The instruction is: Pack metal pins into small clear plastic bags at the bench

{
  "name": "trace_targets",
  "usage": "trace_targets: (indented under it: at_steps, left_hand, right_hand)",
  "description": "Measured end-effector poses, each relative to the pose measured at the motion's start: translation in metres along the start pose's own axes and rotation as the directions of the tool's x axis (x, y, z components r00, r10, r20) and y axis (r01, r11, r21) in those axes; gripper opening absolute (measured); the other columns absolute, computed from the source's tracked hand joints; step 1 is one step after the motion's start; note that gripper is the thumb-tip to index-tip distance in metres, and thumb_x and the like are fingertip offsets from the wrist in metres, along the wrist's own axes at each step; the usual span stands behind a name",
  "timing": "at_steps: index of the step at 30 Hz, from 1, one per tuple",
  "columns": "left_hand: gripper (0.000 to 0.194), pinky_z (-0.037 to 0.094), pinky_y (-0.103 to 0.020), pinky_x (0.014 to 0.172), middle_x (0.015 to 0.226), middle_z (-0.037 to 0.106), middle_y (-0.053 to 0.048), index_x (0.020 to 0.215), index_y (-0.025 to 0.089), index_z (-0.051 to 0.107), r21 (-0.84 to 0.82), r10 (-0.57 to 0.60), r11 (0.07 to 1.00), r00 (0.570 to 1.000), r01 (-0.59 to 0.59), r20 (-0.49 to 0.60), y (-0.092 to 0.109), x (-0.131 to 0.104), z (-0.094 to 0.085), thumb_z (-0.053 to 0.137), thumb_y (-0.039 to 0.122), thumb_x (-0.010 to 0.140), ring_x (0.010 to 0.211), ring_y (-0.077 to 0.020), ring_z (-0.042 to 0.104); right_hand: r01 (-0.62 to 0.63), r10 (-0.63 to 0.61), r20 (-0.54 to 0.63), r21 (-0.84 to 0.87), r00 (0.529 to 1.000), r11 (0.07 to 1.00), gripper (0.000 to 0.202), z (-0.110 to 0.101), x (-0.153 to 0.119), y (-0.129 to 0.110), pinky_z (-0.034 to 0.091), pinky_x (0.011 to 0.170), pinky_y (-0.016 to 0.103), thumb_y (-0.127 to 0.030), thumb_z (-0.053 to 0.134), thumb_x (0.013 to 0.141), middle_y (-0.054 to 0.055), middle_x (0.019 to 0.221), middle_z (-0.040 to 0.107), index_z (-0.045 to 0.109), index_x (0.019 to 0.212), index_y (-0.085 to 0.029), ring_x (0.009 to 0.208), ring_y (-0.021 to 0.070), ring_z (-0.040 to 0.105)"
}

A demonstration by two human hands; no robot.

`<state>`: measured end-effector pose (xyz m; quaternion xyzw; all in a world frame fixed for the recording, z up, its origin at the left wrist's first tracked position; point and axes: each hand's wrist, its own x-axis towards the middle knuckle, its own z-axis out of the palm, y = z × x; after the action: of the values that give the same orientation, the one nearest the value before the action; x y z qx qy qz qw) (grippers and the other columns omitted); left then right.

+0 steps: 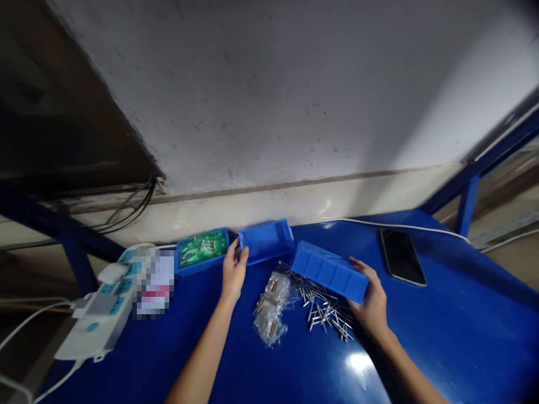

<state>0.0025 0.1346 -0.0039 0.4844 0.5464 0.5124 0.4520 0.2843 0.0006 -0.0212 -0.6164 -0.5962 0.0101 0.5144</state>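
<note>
My left hand (234,274) grips the left end of a blue plastic bin (266,241) near the wall, thumb at its edge. No parts show inside that bin. A second blue plastic bin (328,270) is tilted in my right hand (372,294), its ribbed outer side towards me; fingers and thumb clasp its right end. Beneath and in front of it lies a loose heap of thin silver pins, like blind rivets (324,314). Left of the heap are several small clear plastic bags (270,308) with metal parts inside.
At the back left stands a blue bin (202,267) holding green packing and metal parts. A white power strip (107,303) with plugs and cables lies at the left, beside a blurred-out paper (156,289). A phone (403,256) rests at the right; a white cable (404,225) runs along the wall.
</note>
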Motion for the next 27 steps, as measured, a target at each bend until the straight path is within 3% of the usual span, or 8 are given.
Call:
trace_targets:
  at_steps: [2,4,7,9,11,15,19,27]
  left_hand:
    - [0.045,0.041,-0.039,0.1,0.121,0.06,-0.01,0.125,0.019,0.048,0.061,-0.025,0.998,0.997,0.029,-0.076,0.003,0.004,0.006,0.053,0.039,0.086,0.114,-0.024,0.055]
    - [0.047,0.038,-0.04,0.102,0.127,0.055,-0.011,0.127,0.02,0.046,0.083,-0.023,0.996,0.995,0.031,-0.097,0.003,0.005,0.011,0.052,0.042,0.086,0.119,-0.0246,0.05]
    - [0.057,0.032,-0.042,0.106,0.137,0.045,-0.01,0.134,0.023,0.037,0.137,0.021,0.99,0.998,-0.013,-0.062,-0.001,-0.001,0.013,0.054,0.044,0.084,0.127,-0.0254,0.042]
    - [0.061,0.032,-0.043,0.106,0.14,0.041,-0.011,0.136,0.022,0.033,0.228,0.102,0.969,0.995,-0.095,-0.022,-0.002,-0.006,0.013,0.056,0.041,0.083,0.129,-0.026,0.038]
    - [0.053,0.035,-0.043,0.103,0.137,0.043,-0.011,0.132,0.021,0.039,0.333,0.206,0.921,0.978,-0.204,0.03,0.0,-0.007,0.012,0.056,0.035,0.084,0.127,-0.0264,0.04]
    - [0.02,0.041,-0.04,0.097,0.11,0.059,-0.007,0.095,0.022,0.066,0.412,0.301,0.855,0.948,-0.315,0.101,0.006,-0.001,0.011,0.048,0.024,0.087,0.107,-0.0227,0.055]
    - [0.02,0.042,-0.04,0.095,0.108,0.059,-0.009,0.094,0.02,0.066,0.411,0.3,0.857,0.949,-0.311,0.093,0.003,0.004,0.009,0.048,0.025,0.086,0.105,-0.0229,0.055]
    - [0.04,0.034,-0.043,0.103,0.129,0.052,-0.01,0.124,0.022,0.049,0.367,0.23,0.898,0.97,-0.242,0.078,0.006,-0.002,0.005,0.05,0.031,0.086,0.122,-0.0254,0.046]
  right_hand:
    - [-0.134,0.138,-0.202,0.031,0.97,0.99,0.05,0.001,0.005,0.0,0.042,0.09,0.045,-0.027,0.063,0.07,0.013,0.115,0.055,0.045,0.115,-0.017,0.105,0.0279,0.055]
    - [-0.324,0.321,-0.36,0.055,0.876,0.945,0.055,0.002,0.014,0.002,0.043,0.087,0.043,-0.032,0.063,0.07,0.012,0.108,0.056,0.044,0.119,-0.015,0.097,0.0263,0.057]
    - [-0.509,0.504,-0.43,0.112,0.749,0.853,0.051,0.002,0.034,0.007,0.047,0.081,0.038,-0.041,0.052,0.08,0.011,0.107,0.055,0.043,0.122,-0.014,0.092,0.0232,0.057]
    - [-0.577,0.598,-0.363,0.178,0.714,0.797,0.051,0.002,0.05,0.012,0.051,0.07,0.032,-0.047,0.042,0.085,0.011,0.111,0.053,0.039,0.126,-0.018,0.089,0.021,0.058]
    - [-0.678,0.713,-0.176,0.225,0.678,0.7,0.055,0.002,0.067,0.018,0.051,0.053,0.026,-0.053,0.04,0.084,0.01,0.106,0.056,0.037,0.129,-0.021,0.074,0.0181,0.061]
    - [-0.806,0.788,0.174,0.182,0.59,0.563,0.051,0.006,0.099,0.029,0.041,0.033,0.022,-0.054,0.061,0.072,0.003,0.065,0.06,0.058,0.107,-0.017,0.041,0.0132,0.054]
    - [-0.81,0.782,0.215,0.19,0.585,0.554,0.044,0.017,0.116,0.035,0.032,0.027,0.018,-0.043,0.074,0.062,-0.002,0.05,0.053,0.063,0.092,-0.013,0.032,0.0091,0.045]
    - [-0.721,0.704,0.186,0.305,0.686,0.622,0.039,0.051,0.112,0.028,0.039,0.037,0.019,-0.04,0.068,0.067,-0.002,0.057,0.055,0.063,0.095,-0.013,0.041,0.0089,0.052]
